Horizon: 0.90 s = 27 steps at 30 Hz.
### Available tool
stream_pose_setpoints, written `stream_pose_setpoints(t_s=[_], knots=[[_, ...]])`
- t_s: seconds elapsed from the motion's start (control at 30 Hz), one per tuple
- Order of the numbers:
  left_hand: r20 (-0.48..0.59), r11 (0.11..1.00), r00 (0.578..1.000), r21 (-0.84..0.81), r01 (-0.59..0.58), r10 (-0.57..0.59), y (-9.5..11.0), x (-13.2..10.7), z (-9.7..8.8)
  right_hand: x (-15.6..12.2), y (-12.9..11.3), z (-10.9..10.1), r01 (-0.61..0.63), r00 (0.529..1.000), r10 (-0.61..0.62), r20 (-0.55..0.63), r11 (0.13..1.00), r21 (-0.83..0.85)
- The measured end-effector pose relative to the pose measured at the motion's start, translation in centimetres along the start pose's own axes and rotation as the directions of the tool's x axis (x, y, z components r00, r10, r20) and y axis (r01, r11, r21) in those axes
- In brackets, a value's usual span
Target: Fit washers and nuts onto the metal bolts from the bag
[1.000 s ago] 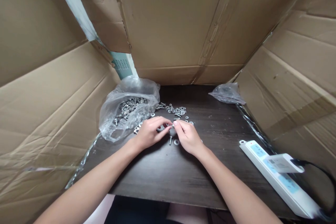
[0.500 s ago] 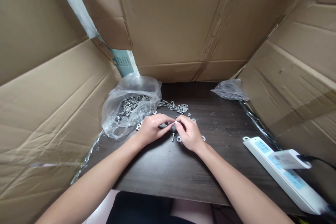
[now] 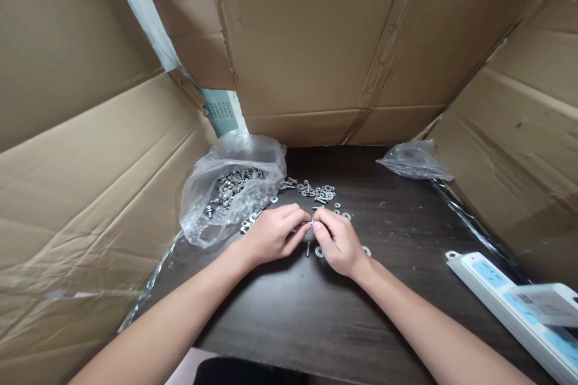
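Metal fastener [image 3: 311, 222] still pinched between left hand [image 3: 276, 232] and right hand [image 3: 341, 243]; washer [image 3: 367, 251] beside latter more exposed than 1 s ago

open: near tabletop [image 3: 293, 313] | obstacles: bag [image 3: 198, 183] left, power strip [image 3: 519, 308] right

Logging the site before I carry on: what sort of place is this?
Probably a makeshift small-parts workbench: tall brown cardboard panels wall in a dark wood-grain tabletop, which bears a clear plastic bag of silvery metal fasteners.
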<state>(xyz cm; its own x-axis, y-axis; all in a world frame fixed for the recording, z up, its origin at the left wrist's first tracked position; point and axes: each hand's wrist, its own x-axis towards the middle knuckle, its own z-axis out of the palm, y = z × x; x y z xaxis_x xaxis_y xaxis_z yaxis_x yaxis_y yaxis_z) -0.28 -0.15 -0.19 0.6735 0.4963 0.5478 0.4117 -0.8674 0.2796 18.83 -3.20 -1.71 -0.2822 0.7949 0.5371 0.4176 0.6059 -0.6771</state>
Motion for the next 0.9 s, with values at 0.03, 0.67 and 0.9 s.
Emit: stream_pose_setpoints(t_s=[0.03,0.67,0.9], knots=[[-0.002,1.000,1.000,-0.005,-0.007,0.007,-0.01,0.00,-0.01,0.01,-0.08,-0.01,-0.003,1.000,0.004,-0.002,1.000,0.012],[-0.037,0.998,0.998,-0.027,0.048,-0.049,-1.00,-0.21,0.52,0.15,0.26,0.35,-0.133,0.991,0.133,0.033,0.991,-0.005],[-0.029,1.000,1.000,-0.023,-0.008,0.007,-0.74,-0.13,0.44,-0.01,0.57,0.08,-0.149,0.984,0.147,0.103,0.989,0.012]])
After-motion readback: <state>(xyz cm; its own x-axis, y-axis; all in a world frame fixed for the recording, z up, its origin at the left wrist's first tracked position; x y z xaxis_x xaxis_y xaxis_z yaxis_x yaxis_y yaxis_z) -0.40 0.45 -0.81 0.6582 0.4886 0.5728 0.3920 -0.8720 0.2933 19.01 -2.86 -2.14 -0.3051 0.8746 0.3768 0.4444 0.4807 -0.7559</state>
